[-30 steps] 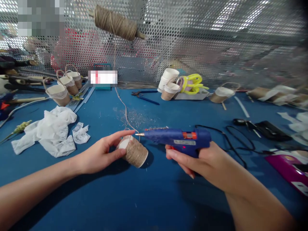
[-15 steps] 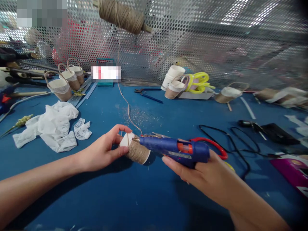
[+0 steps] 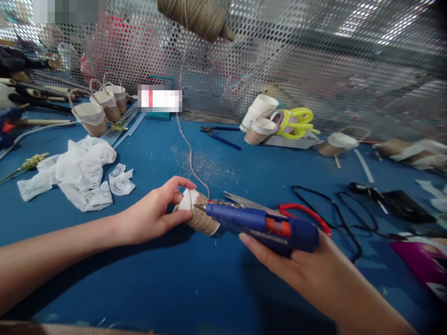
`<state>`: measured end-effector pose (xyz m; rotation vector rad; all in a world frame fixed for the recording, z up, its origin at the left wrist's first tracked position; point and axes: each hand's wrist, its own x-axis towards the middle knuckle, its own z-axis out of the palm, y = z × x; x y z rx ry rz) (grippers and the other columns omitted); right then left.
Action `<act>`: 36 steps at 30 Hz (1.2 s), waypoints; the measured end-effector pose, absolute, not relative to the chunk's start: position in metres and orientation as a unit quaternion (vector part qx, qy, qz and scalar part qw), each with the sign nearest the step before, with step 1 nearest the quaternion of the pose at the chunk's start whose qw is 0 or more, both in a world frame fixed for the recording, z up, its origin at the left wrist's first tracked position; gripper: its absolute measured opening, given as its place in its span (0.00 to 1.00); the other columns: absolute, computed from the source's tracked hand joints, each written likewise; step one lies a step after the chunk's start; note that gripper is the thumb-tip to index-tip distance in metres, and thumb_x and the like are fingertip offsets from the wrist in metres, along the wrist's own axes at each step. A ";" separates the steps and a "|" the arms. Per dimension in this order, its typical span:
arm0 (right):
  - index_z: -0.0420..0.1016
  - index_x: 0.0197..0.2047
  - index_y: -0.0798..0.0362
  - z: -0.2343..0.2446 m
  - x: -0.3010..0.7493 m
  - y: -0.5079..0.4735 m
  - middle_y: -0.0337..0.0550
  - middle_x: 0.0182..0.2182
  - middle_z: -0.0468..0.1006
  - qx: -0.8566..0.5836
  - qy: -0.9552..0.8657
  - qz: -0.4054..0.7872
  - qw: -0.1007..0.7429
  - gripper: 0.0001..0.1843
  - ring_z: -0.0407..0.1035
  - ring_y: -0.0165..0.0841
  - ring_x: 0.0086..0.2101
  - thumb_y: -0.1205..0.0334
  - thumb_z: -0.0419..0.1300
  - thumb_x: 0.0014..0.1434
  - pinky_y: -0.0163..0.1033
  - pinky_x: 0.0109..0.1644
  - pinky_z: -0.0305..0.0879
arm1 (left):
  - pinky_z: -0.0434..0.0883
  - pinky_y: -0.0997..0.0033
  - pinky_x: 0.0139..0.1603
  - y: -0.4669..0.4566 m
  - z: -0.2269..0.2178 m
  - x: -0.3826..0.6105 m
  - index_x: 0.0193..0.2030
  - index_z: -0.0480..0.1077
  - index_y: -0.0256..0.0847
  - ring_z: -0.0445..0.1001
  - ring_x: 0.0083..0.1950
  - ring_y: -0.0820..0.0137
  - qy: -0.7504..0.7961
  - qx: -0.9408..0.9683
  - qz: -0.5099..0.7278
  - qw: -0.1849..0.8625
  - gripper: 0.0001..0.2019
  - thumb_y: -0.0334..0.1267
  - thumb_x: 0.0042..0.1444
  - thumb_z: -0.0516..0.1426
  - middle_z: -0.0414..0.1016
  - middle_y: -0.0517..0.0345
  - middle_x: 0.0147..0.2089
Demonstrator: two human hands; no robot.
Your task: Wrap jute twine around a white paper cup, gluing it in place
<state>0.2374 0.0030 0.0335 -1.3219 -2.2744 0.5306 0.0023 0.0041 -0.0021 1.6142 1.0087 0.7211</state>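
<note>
My left hand (image 3: 157, 211) is closed around the white end of a small paper cup (image 3: 204, 222), which lies tilted and is wrapped in brown twine over much of its side. From the cup, a strand of twine (image 3: 191, 160) runs up to the big spool (image 3: 199, 17) at the top. In my right hand (image 3: 296, 265) is a blue glue gun (image 3: 244, 221), its fingers wrapped round the handle. The metal nozzle points left and meets the cup's side near my left thumb; whether it touches I cannot tell. Red-handled scissors (image 3: 307, 211) lie partly behind the glue gun.
Blue-handled pliers (image 3: 223, 135) lie towards the back. White lace (image 3: 84, 172) is heaped at left, below several small twine-wrapped buckets (image 3: 91, 118). White cups (image 3: 256, 111) and yellow pipe cleaners (image 3: 295, 123) stand back right. A black cord (image 3: 335, 218) loops at right. Perforated metal sheet (image 3: 314, 70) closes the back.
The whole view has shifted slightly. The glue gun's nozzle stays by the cup, and its rear end sits a little lower and further right. Both hands keep their holds.
</note>
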 end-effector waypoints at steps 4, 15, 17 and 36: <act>0.71 0.27 0.52 0.033 0.237 0.002 0.41 0.22 0.77 -0.485 -0.819 0.171 0.252 0.07 0.72 0.32 0.22 0.57 0.57 0.49 0.34 0.29 0.73 | 0.67 0.65 0.42 0.004 0.000 0.002 0.51 0.53 0.39 0.73 0.39 0.68 0.433 0.707 0.286 0.481 0.16 0.34 0.57 0.50 0.75 0.53 0.40; 0.71 0.29 0.52 0.034 0.240 0.001 0.39 0.23 0.77 -0.458 -0.832 0.197 0.243 0.05 0.73 0.31 0.23 0.61 0.56 0.51 0.31 0.27 0.72 | 0.67 0.65 0.43 0.004 0.002 0.001 0.52 0.53 0.38 0.73 0.39 0.67 0.447 0.743 0.263 0.425 0.17 0.34 0.57 0.50 0.76 0.55 0.37; 0.71 0.30 0.52 0.033 0.241 0.001 0.40 0.23 0.77 -0.467 -0.830 0.173 0.253 0.06 0.73 0.31 0.24 0.59 0.57 0.51 0.33 0.30 0.73 | 0.67 0.65 0.41 0.004 0.002 0.001 0.52 0.53 0.38 0.74 0.39 0.67 0.447 0.743 0.263 0.423 0.16 0.34 0.57 0.50 0.75 0.55 0.37; 0.73 0.29 0.51 0.036 0.242 -0.002 0.40 0.24 0.78 -0.490 -0.823 0.194 0.212 0.07 0.73 0.34 0.25 0.58 0.56 0.50 0.38 0.28 0.71 | 0.67 0.66 0.42 0.003 0.003 0.002 0.52 0.53 0.38 0.74 0.41 0.66 0.448 0.746 0.249 0.425 0.16 0.34 0.57 0.49 0.76 0.55 0.38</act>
